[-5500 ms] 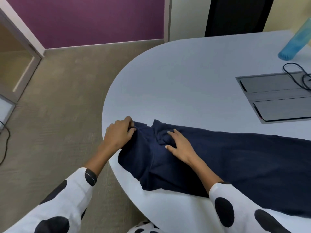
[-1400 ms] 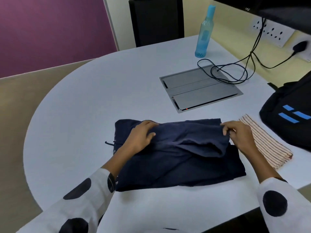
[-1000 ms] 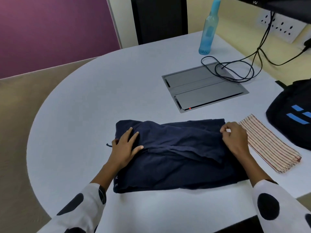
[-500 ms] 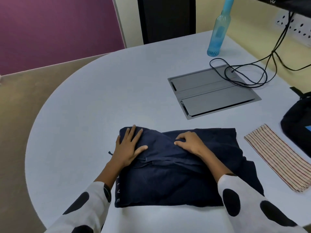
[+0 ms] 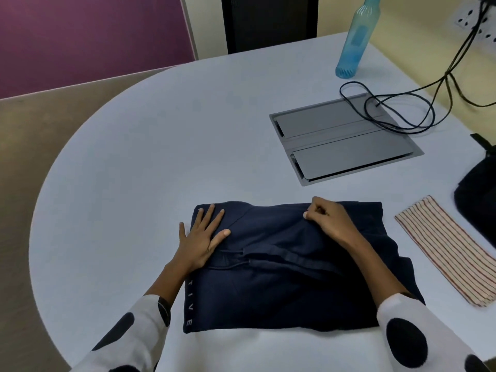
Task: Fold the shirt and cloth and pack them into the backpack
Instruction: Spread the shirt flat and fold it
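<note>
A person in a white, black-spotted top works at a rounded pale surface (image 5: 150, 146), where a dark navy shirt (image 5: 281, 285) lies folded into a rough rectangle near the front edge. The left hand (image 5: 202, 238) rests flat on the shirt's left end, fingers straight and spread, holding nothing. The right hand (image 5: 328, 220) sits at the shirt's far edge near its middle, fingers curled with the thumb tip against the fabric; it appears to pinch a fold there, though how much cloth the grip takes in is hard to tell.

A striped cloth (image 5: 445, 251) lies already folded into a long strip just to the right of the shirt and apart from it. The black backpack (image 5: 477, 194) stands at the right border, only partly in view, its opening not visible.

The step in hand looks like the last tidying of the shirt fold: a drawstring and a band of fabric show across the top, and the right end sits uneven. The next move likely calls for flattening or tucking that loose part while the left hand pins the bundle, then lifting it whole so the folds hold on the way to the backpack. Nothing has been packed yet.

A blue bottle (image 5: 353, 40), black cables (image 5: 389, 108) and a grey hatch (image 5: 343, 140) set into the surface lie beyond.
</note>
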`<state>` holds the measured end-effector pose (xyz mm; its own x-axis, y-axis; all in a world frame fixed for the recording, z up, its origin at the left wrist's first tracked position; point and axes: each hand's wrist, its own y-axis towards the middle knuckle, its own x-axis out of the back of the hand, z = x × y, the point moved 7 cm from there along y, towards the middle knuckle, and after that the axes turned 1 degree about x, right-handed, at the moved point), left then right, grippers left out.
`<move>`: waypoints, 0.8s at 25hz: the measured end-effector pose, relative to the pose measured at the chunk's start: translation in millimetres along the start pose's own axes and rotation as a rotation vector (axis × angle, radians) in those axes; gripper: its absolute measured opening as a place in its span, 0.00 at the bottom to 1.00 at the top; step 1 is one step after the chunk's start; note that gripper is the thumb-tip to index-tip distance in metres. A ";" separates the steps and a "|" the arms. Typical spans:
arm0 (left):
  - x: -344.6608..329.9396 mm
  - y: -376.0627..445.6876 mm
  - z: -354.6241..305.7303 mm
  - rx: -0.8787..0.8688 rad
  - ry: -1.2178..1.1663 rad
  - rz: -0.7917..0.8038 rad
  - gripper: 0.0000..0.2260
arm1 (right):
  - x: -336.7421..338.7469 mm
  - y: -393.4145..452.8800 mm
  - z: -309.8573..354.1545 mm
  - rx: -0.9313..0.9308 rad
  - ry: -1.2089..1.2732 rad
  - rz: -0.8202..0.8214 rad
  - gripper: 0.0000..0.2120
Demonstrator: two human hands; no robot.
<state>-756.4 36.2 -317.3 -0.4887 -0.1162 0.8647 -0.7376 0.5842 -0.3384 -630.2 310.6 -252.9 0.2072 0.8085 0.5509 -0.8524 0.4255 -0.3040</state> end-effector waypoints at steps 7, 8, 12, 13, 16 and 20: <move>-1.4 -7.5 -6.2 -0.071 0.070 -0.053 0.43 | -31.4 8.4 -42.2 -0.155 -0.594 0.076 0.09; 2.4 -10.3 -8.8 -0.061 0.094 -0.097 0.42 | -34.1 10.3 -42.8 -0.133 -0.634 0.056 0.09; 21.2 -52.9 -34.0 -0.135 0.037 -0.499 0.21 | -16.2 -5.9 -31.2 0.088 -0.549 -0.161 0.08; 19.3 -66.4 -41.7 -0.181 0.013 -0.570 0.17 | -9.8 -19.4 -22.5 0.220 -0.548 -0.264 0.09; -0.4 -92.0 -59.4 -0.294 0.048 -0.600 0.16 | -23.6 -73.3 -3.1 0.571 -0.623 -0.309 0.16; -13.4 -105.1 -69.7 -0.406 0.087 -0.530 0.22 | -59.7 -103.4 -34.0 0.547 -0.976 -0.126 0.33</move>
<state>-639.9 32.4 -267.4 -0.0568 -0.4151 0.9080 -0.6256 0.7236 0.2916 -538.1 232.2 -280.8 0.0470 0.0062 0.9989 -0.9976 0.0522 0.0466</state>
